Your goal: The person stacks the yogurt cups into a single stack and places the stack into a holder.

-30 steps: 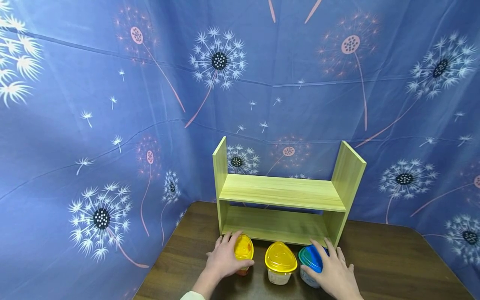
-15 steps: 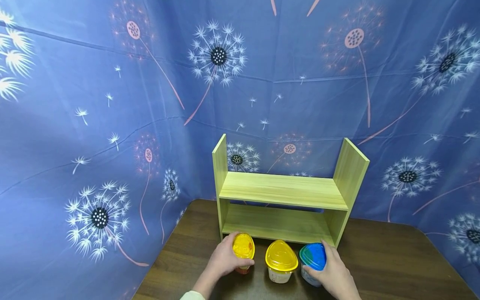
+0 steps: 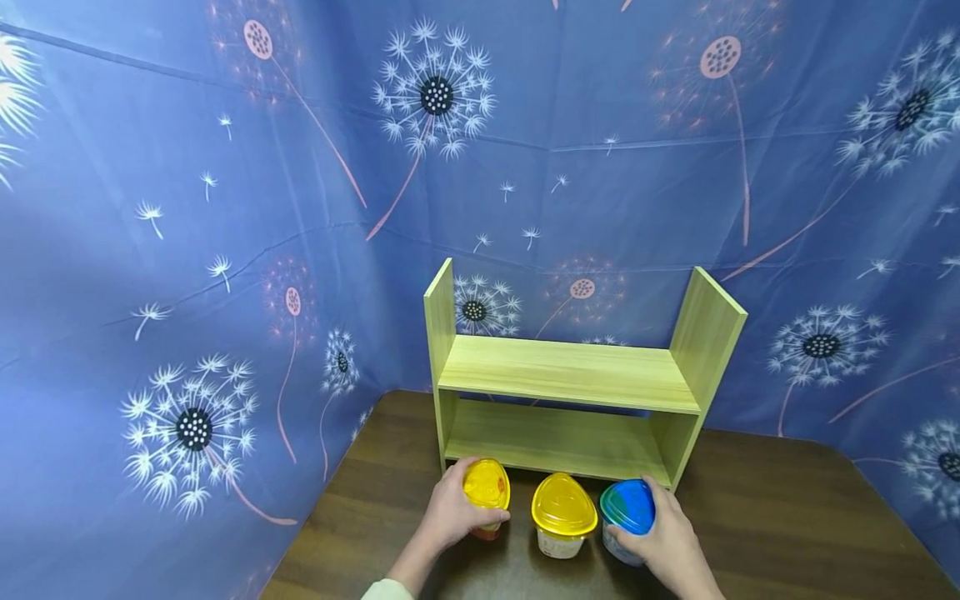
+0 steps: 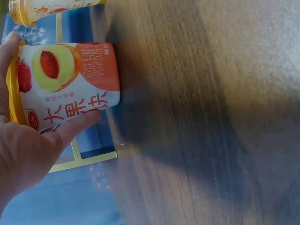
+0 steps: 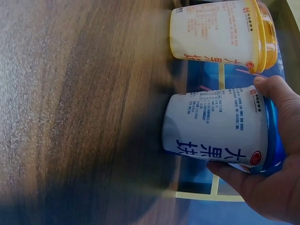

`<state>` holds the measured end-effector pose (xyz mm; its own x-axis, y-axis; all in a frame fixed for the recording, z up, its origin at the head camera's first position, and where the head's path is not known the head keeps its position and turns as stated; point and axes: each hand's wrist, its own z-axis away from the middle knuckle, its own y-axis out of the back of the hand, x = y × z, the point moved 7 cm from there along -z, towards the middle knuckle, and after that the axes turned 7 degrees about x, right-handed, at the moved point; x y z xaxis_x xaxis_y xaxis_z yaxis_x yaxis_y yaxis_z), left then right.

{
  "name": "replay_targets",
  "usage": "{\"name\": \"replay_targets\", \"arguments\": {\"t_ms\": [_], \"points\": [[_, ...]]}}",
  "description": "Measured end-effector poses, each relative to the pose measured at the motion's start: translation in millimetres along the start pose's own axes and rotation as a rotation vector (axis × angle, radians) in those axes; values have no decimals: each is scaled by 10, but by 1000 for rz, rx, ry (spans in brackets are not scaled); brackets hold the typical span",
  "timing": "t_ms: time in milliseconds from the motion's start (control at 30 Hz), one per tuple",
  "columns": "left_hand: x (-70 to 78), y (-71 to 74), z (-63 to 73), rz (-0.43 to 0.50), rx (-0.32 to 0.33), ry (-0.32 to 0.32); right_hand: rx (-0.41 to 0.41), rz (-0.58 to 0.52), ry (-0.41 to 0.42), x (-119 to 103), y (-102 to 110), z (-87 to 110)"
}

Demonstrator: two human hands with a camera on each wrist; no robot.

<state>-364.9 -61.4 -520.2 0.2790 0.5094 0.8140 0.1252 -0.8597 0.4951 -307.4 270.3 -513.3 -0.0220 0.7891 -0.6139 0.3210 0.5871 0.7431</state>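
Note:
Three yogurt cups stand in a row. My left hand (image 3: 448,515) grips the left cup (image 3: 486,485), which has a yellow lid and, in the left wrist view, a peach picture on its printed wall (image 4: 70,89). The thumb lies along that wall. At the right end, my right hand (image 3: 670,537) holds the cup with a blue-green lid (image 3: 628,507), thumb and fingers around its sides. Between them is a yellow-lidded cup (image 3: 564,507) that neither hand touches. Blue lettering covers the pale wall of the right cup (image 5: 215,122) in the right wrist view.
Close behind the cups stands a two-tier light wood shelf (image 3: 570,375) with upright side panels. It rests on a dark brown wooden table (image 3: 795,517). A blue dandelion-print curtain (image 3: 600,192) hangs behind and along the left.
My right fingers were spread over the blue lid and have closed around that cup. The left hand has also drawn in around its cup. The head view has shifted slightly.

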Motion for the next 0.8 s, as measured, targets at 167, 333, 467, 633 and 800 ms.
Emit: {"name": "replay_targets", "arguments": {"t_ms": [167, 333, 467, 633, 800], "points": [[20, -11, -35, -2, -9, -9, 1, 11, 2, -15, 36, -17], [6, -23, -30, -9, -11, -9, -14, 24, -11, -8, 37, -30], [-7, -13, -10, 15, -9, 1, -20, 38, -15, -7, 21, -35], [-20, 8, 3, 22, -6, -2, -28, 43, -33, 3, 40, -26], [-23, 5, -26, 20, -15, -5, -21, 24, -53, -1, 206, -25]]}}
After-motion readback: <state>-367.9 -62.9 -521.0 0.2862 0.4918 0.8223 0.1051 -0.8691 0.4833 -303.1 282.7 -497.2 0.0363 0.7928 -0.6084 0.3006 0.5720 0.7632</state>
